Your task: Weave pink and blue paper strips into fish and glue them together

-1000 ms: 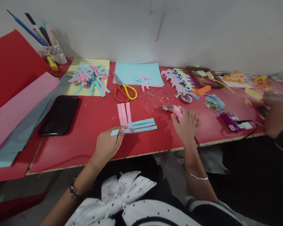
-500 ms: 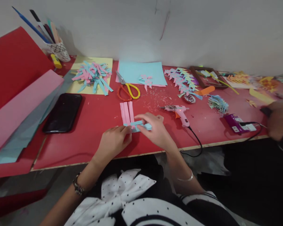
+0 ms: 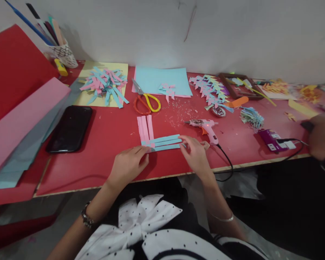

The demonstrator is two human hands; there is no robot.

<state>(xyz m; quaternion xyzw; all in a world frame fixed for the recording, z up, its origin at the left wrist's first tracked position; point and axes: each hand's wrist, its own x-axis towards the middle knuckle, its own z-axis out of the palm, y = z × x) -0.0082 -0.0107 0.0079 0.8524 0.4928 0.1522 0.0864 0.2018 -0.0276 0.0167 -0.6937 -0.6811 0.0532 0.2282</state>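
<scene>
Pink and pale blue paper. Three narrow pink paper strips [image 3: 144, 128] run towards 12 o'clock and three narrow pale blue paper strips [image 3: 164, 142] towards 3 from a small woven crossing [image 3: 148, 145], which lies near the front edge of the red-topped table [image 3: 92, 173].

Left hand [image 3: 128, 164]: at 8 o'clock from the crossing, fingertips resting on its near corner; whether it pinches or only presses, cannot tell. Right hand [image 3: 195, 155]: between 3 and 4, fingers loosely curled, tips touching the free ends of the blue strips; grip unclear.

Changed: half a second ago the right hand covered the middle of the blue strips; it is now out at their tips, leaving them visible nearly full length, narrow gaps between. Left hand remains at the crossing. Judgement: strips are being straightened while the weave is steadied.

Around: pink glue gun [image 3: 211, 134] between 2 and 3, red-and-yellow-handled scissors [image 3: 143, 95] at 12, black phone [image 3: 69, 129] between 9 and 10.
</scene>
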